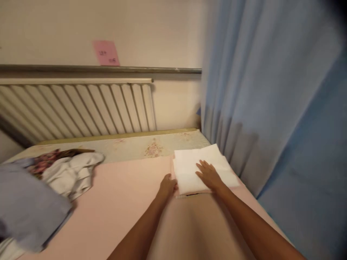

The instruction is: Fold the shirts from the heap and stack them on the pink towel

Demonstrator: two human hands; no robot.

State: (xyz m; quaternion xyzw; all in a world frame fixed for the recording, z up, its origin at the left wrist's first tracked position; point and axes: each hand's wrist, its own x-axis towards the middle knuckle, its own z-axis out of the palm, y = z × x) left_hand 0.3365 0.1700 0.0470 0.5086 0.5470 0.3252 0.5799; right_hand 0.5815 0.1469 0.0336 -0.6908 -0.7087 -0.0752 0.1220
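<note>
- Right hand point(209, 176): is lying palm-down on the white folded cloth point(188, 173), the landmark for all places below; its fingers are spreading apart and pressing flat, gripping nothing.
- Left hand point(169, 185): is curling its fingers at the cloth's left edge; whether they are pinching the edge or only touching it cannot be told.
- White folded cloth: is lying in flat layers on the bed, its corners fanning slightly out of line; a thin dark strip is showing along its near edge.
- Pink sheet point(127, 198): is extending under the cloth and well out to its left.
- Floral bed cover point(153, 148): is showing just beyond the cloth, running off to its left.
- Pale rumpled garment point(74, 171), red patterned fabric point(50, 159) and grey-blue fabric point(32, 206): are lying heaped together, well left of the cloth.
- Blue curtain point(252, 90): is hanging in folds just right of the cloth.
- Radiator point(89, 108): is standing beyond the cloth, to its left.
- Pipe point(149, 69) and pink paper point(106, 48): are appearing beyond and above the cloth; the paper's marks are blurring past reading.
</note>
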